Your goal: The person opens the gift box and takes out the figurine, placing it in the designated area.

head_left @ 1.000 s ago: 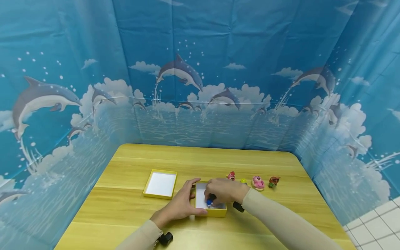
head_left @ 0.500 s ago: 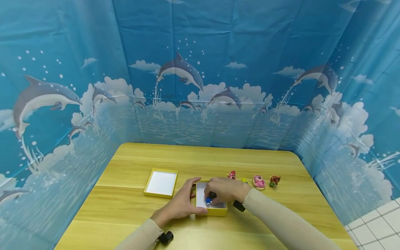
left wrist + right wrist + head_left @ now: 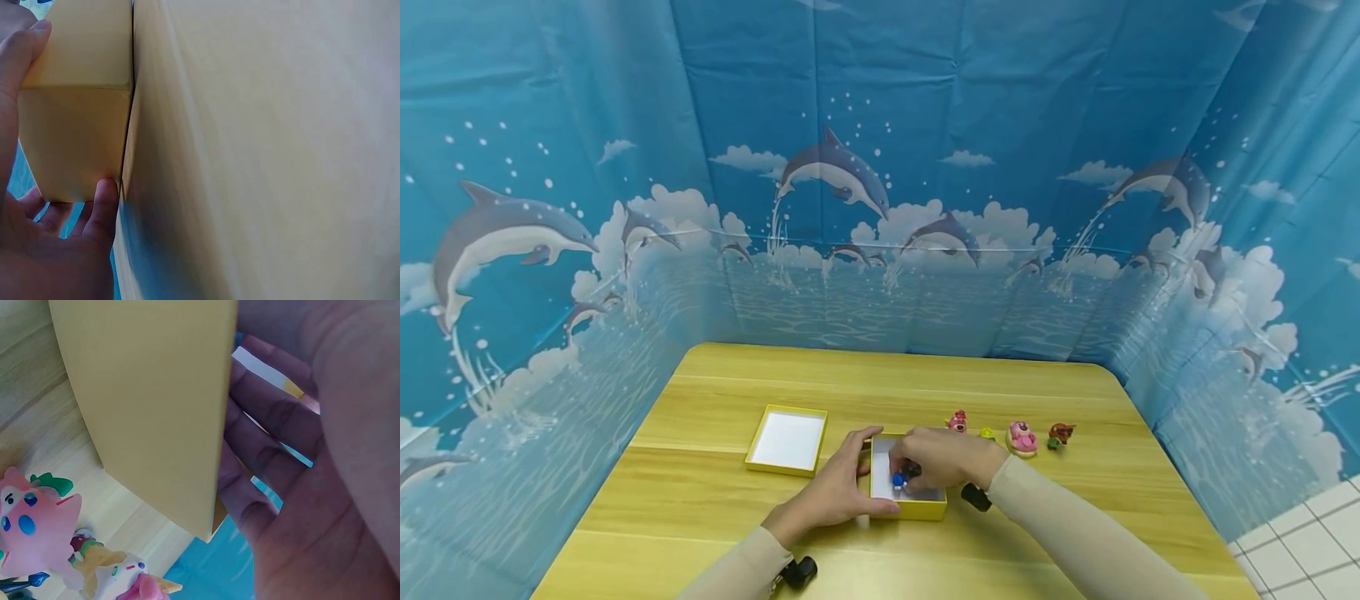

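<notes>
In the head view, an open yellow box [image 3: 917, 508] with a white inside stands on the table. My left hand [image 3: 835, 492] grips its left side, thumb on the near wall and fingers along the far end; the left wrist view shows the thumb and fingers around the box corner. My right hand [image 3: 943, 458] reaches down into the box, fingers bent over the rim. At its fingertips is a small blue and white figurine [image 3: 898, 481], mostly hidden by the hand. The right wrist view shows the fingers behind the box wall [image 3: 150, 412], with only a speck of blue visible.
A yellow-rimmed lid [image 3: 786, 442] lies white side up left of the box. To the right stand a pink and red figurine [image 3: 957, 421], a yellow-green one [image 3: 987, 434], a pink bear figurine [image 3: 1022, 437] and a brown and green one [image 3: 1059, 435]. A dolphin-print curtain [image 3: 880, 300] surrounds the table.
The blue figurine at my right fingertips has shifted slightly left inside the box. My left hand keeps its hold on the box.
</notes>
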Action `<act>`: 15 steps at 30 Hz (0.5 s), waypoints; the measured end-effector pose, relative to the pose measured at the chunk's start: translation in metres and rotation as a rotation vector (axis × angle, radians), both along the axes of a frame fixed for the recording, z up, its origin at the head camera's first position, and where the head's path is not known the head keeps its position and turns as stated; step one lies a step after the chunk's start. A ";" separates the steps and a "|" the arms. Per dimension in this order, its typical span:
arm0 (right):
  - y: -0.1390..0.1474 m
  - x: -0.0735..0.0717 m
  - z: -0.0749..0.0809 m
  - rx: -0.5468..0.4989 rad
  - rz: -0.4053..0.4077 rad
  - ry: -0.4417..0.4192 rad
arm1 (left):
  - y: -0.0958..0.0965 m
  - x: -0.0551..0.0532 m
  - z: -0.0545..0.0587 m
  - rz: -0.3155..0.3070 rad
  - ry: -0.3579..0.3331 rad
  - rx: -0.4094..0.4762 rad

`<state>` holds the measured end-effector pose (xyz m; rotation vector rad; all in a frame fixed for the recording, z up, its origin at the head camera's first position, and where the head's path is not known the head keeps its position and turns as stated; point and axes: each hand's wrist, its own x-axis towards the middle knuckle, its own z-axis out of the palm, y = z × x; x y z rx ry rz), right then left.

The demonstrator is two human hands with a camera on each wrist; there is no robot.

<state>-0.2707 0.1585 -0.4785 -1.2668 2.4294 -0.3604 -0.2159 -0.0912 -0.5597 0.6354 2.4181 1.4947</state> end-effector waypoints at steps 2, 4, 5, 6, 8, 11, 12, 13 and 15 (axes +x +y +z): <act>0.001 0.000 -0.001 -0.017 -0.004 -0.014 | 0.000 0.000 0.000 -0.003 -0.001 0.006; 0.002 0.000 -0.001 -0.027 -0.010 -0.023 | 0.000 0.000 0.000 -0.007 -0.001 0.012; 0.002 0.000 -0.001 -0.031 -0.014 -0.029 | 0.000 0.000 0.001 -0.008 0.001 0.012; 0.002 -0.001 -0.001 -0.033 -0.017 -0.030 | 0.000 0.000 0.001 -0.008 0.002 0.014; 0.003 0.000 -0.001 -0.039 -0.023 -0.035 | 0.000 0.000 0.001 -0.010 0.002 0.015; 0.004 0.000 0.000 -0.048 -0.030 -0.034 | 0.001 0.000 0.001 -0.009 0.003 0.012; 0.005 0.000 0.000 -0.052 -0.028 -0.030 | 0.001 0.000 0.001 -0.008 0.006 0.007; 0.005 0.000 0.000 -0.057 -0.028 -0.025 | 0.001 0.000 0.001 -0.006 0.010 0.000; 0.006 0.000 0.001 -0.067 -0.026 -0.012 | 0.000 0.000 0.001 0.001 0.018 -0.014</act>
